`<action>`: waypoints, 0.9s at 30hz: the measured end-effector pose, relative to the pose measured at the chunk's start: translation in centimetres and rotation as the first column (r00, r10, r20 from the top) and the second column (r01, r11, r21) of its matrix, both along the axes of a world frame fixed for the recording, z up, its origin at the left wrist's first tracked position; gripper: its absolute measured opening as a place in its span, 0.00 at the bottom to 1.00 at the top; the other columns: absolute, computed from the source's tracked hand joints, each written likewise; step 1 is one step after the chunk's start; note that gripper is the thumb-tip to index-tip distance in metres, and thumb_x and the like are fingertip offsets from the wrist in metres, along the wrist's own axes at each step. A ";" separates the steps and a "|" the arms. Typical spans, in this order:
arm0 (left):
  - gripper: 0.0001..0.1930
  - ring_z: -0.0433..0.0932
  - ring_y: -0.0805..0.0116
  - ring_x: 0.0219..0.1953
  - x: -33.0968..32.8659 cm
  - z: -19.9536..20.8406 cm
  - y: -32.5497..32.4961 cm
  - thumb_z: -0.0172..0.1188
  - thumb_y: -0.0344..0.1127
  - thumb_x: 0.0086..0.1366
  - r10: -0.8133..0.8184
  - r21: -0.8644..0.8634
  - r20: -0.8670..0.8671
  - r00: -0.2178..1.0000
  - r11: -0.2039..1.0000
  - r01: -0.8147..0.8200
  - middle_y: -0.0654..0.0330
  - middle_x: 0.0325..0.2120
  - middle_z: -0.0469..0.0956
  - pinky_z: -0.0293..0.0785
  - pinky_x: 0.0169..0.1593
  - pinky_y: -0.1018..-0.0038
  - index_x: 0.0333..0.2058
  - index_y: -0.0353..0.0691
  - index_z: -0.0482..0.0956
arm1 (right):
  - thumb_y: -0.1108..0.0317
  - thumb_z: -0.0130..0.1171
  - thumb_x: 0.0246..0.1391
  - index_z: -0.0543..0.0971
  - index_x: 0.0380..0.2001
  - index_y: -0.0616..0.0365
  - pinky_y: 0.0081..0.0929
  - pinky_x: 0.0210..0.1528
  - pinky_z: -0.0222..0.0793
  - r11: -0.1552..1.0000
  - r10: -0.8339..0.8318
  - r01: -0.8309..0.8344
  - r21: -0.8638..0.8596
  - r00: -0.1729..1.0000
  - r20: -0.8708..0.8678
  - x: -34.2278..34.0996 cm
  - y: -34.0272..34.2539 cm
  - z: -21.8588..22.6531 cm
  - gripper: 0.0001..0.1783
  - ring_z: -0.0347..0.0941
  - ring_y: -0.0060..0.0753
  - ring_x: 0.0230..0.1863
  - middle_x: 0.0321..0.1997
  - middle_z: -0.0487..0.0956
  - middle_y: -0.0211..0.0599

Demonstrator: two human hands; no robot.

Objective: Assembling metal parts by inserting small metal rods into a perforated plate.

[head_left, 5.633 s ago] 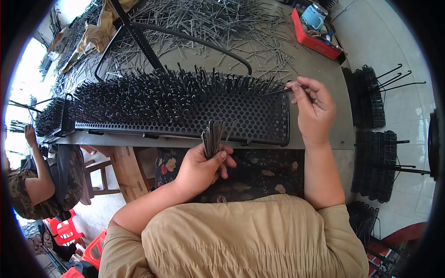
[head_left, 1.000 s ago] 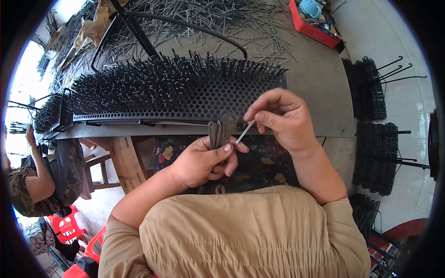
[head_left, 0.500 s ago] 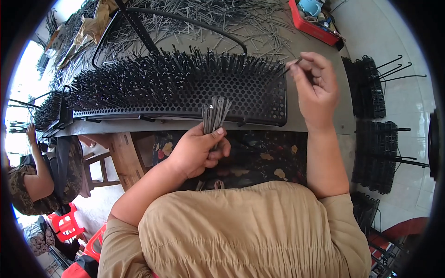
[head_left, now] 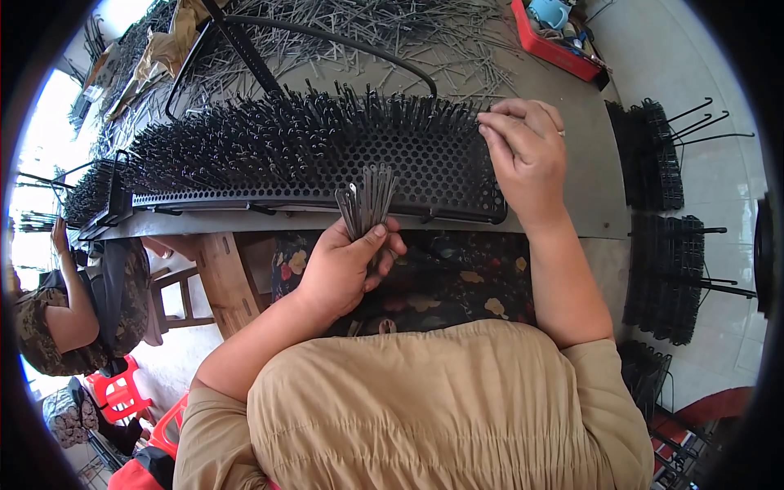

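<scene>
My left hand [head_left: 341, 268] is closed round a bundle of thin grey metal strips [head_left: 369, 196], whose ends fan upward and show small holes. It is in front of the near edge of a long black perforated rack [head_left: 425, 167]. Many dark metal strips [head_left: 237, 143] stand upright in the rack's holes, packed densely on the left and along the far side. At the rack's far right corner, my right hand [head_left: 529, 155] is in a pinch, its fingertips at the last upright strips. What lies between those fingertips cannot be made out.
Loose metal strips [head_left: 367, 49] lie heaped on the table beyond the rack, under a bent black bar [head_left: 351, 38]. A red tray [head_left: 555, 51] of small items is at far right. Black racks with hooks [head_left: 665, 269] are on the right. Another person's arm [head_left: 72, 278] shows at left.
My right hand has moved left and slightly down to the rack's far right corner. The thin dark strip seen at its fingertips no longer stands out. The left hand's bundle has shifted slightly left.
</scene>
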State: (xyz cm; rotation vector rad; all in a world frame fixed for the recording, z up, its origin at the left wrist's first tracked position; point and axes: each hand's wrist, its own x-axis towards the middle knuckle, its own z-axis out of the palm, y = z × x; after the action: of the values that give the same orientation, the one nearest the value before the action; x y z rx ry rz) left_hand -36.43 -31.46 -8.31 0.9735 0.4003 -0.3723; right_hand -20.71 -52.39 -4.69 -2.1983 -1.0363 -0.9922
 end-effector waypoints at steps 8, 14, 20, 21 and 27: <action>0.07 0.70 0.80 0.23 0.1 1.0 -0.9 0.50 0.31 0.71 -0.049 -0.001 0.095 0.994 0.999 0.049 0.61 0.30 0.78 0.61 0.19 0.85 0.42 0.38 0.75 | 0.81 0.60 0.54 0.76 0.42 0.68 0.20 0.39 0.74 0.865 0.502 -0.007 0.502 -0.003 -0.865 -6.5 2.8 0.3 0.11 0.77 0.23 0.36 0.35 0.81 0.35; 0.08 0.72 0.76 0.24 -0.1 0.9 -0.9 0.51 0.31 0.70 -0.102 0.024 0.090 0.991 0.995 0.101 0.59 0.31 0.77 0.61 0.19 0.86 0.45 0.38 0.74 | 0.78 0.61 0.55 0.77 0.38 0.64 0.20 0.36 0.72 0.755 0.655 0.075 0.652 -0.141 -0.742 -7.1 2.7 0.4 0.07 0.77 0.22 0.34 0.33 0.81 0.35; 0.06 0.73 0.80 0.23 0.0 1.2 -0.9 0.53 0.31 0.69 -0.017 0.023 0.107 0.994 1.000 0.015 0.61 0.30 0.79 0.62 0.20 0.86 0.42 0.39 0.75 | 0.78 0.60 0.55 0.76 0.37 0.61 0.16 0.29 0.70 0.724 0.661 0.183 0.664 0.088 -0.745 -7.9 3.4 0.2 0.07 0.79 0.22 0.34 0.34 0.82 0.35; 0.05 0.73 0.80 0.23 0.0 1.4 -1.0 0.53 0.31 0.69 0.020 0.027 0.100 0.995 0.999 -0.022 0.61 0.30 0.79 0.62 0.20 0.86 0.42 0.39 0.74 | 0.78 0.60 0.55 0.76 0.37 0.61 0.16 0.29 0.70 0.725 0.660 0.184 0.663 0.088 -0.746 -7.9 3.4 0.0 0.07 0.79 0.22 0.34 0.34 0.82 0.35; 0.05 0.72 0.79 0.22 0.6 1.9 -1.0 0.51 0.31 0.70 -0.084 0.039 0.087 0.993 0.996 0.080 0.60 0.28 0.79 0.62 0.19 0.85 0.40 0.37 0.74 | 0.76 0.57 0.58 0.75 0.40 0.61 0.16 0.29 0.71 0.715 0.631 0.173 0.677 0.255 -0.732 -6.3 1.6 -0.4 0.07 0.80 0.26 0.35 0.35 0.82 0.38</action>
State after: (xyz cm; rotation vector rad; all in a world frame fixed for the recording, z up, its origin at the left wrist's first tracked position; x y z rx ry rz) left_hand -35.79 -32.46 -6.43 1.0398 0.2881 -0.3960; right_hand -27.00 -50.75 -5.07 -1.4148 -0.2789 0.2765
